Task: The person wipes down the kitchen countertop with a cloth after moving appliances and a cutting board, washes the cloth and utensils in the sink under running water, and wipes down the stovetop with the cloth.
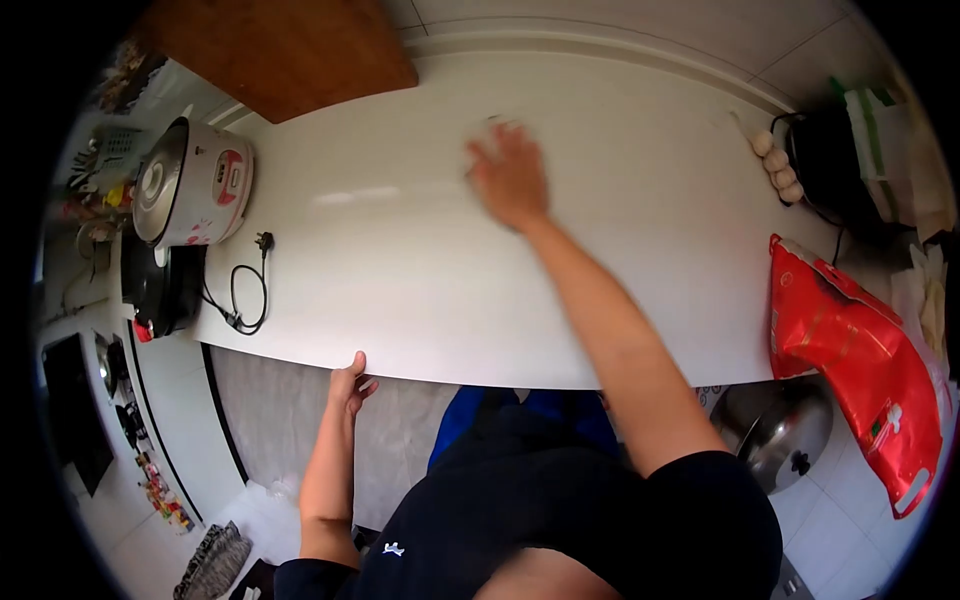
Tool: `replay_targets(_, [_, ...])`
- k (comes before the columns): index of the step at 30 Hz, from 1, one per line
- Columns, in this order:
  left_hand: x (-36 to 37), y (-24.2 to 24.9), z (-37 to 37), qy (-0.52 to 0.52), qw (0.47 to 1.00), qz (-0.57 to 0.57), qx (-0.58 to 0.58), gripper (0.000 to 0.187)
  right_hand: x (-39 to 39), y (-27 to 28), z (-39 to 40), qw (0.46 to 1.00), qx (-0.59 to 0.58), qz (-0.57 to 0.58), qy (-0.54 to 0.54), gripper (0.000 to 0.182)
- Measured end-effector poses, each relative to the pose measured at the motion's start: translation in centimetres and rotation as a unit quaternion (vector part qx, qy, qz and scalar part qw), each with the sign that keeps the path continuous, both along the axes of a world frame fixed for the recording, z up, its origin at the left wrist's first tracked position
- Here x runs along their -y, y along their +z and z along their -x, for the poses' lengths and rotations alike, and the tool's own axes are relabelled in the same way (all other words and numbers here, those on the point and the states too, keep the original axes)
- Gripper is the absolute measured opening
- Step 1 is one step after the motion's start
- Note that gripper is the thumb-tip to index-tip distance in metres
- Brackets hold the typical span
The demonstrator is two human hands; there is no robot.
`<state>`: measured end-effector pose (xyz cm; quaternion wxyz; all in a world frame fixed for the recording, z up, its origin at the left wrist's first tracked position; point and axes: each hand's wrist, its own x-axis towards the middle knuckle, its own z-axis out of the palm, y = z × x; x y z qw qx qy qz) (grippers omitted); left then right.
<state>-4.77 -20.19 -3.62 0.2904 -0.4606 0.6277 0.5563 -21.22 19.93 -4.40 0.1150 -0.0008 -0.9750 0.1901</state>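
Note:
My right hand [510, 178] reaches over the white countertop [400, 270], palm down with its fingers spread. The fingers are smeared by motion. A small dark mark shows just beyond their tips; I cannot make out what it is. My left hand [352, 385] is at the counter's front edge, its thumb up against the edge and the other fingers apart from it, lower down. No object shows in the left hand.
A rice cooker [215, 180] stands at the left, beside a black appliance [165, 285] and a power cord [262, 290]. A brown wooden board [300, 50] is at the back. Garlic bulbs [778, 170], a red bag [840, 335] and a lidded metal pot [785, 435] are on the right.

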Motion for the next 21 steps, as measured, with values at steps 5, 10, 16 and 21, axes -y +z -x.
replay_targets(5, [1.0,-0.9,-0.3,0.004,1.000,0.004,0.022,0.043,12.9,0.0,-4.0,0.976,0.040,0.017,0.212,0.046])
replay_targets(10, [1.6,-1.2,-0.3,-0.009,0.999,0.012,0.033,0.051,2.7,-0.1,-3.5,0.991,0.064,0.010,0.116,0.050])
replay_targets(16, [2.1,-1.7,0.2,-0.023,0.998,-0.007,0.051,0.048,-25.5,-0.5,-12.1,0.947,0.031,-0.180,-0.265,0.057])
replay_targets(21, [1.2,0.0,0.0,-0.055,0.997,0.015,0.051,0.055,-30.8,-2.9,-9.1,0.912,0.002,-0.180,-0.370,0.048])
